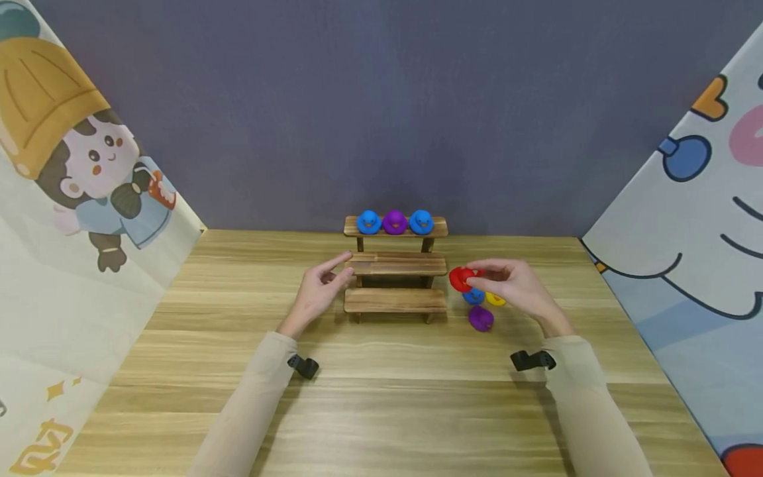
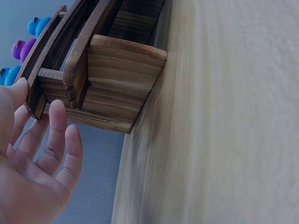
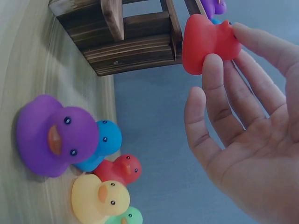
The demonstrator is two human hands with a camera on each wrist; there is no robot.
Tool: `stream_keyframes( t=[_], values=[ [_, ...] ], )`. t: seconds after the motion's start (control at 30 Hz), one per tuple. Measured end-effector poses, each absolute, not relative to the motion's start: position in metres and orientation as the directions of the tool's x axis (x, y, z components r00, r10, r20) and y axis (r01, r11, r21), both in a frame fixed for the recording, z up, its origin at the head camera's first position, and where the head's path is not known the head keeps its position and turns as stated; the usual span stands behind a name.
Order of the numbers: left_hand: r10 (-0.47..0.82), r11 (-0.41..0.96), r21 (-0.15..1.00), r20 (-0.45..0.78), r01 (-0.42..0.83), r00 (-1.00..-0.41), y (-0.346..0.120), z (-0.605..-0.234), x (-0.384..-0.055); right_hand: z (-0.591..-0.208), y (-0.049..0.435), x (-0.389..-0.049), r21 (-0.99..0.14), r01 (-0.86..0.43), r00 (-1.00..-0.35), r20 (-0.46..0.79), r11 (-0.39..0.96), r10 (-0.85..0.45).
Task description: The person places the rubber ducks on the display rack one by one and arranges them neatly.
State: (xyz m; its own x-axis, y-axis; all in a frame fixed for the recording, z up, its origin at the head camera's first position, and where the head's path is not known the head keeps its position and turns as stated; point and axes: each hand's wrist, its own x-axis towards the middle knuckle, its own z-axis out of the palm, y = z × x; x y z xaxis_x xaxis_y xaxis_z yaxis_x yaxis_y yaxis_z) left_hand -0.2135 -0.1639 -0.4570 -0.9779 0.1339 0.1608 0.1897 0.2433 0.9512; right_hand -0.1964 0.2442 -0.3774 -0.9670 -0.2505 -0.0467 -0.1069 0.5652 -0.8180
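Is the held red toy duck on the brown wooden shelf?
Off: fingers of the right hand pinch the red duck up beside the shelf.

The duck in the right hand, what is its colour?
The duck is red, clearest in the right wrist view.

- We see the red duck (image 3: 198,44) in smooth, rubbery-looking plastic, mostly matt.
- We find the same smooth finish on the purple duck (image 3: 39,135) and yellow duck (image 3: 88,199).
- We read the tiered stand (image 1: 395,301) as dull wood with dark grain.
- We see a smooth wood-grain tabletop (image 1: 393,404), faintly glossy.
- We take the backdrop (image 1: 381,119) for matt cloth.
- We see matt cloth sleeves (image 1: 244,404).
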Motion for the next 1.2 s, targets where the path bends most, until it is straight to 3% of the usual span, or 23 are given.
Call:
stream_keyframes(
  t=[1.2],
  values=[
    [0.139,0.243,0.951,0.164,0.194,-0.977,-0.164,-0.458,-0.215,-0.368,0.200,-0.214,-0.845,-0.221,-0.937,0.046,0.488,-0.345]
  ],
)
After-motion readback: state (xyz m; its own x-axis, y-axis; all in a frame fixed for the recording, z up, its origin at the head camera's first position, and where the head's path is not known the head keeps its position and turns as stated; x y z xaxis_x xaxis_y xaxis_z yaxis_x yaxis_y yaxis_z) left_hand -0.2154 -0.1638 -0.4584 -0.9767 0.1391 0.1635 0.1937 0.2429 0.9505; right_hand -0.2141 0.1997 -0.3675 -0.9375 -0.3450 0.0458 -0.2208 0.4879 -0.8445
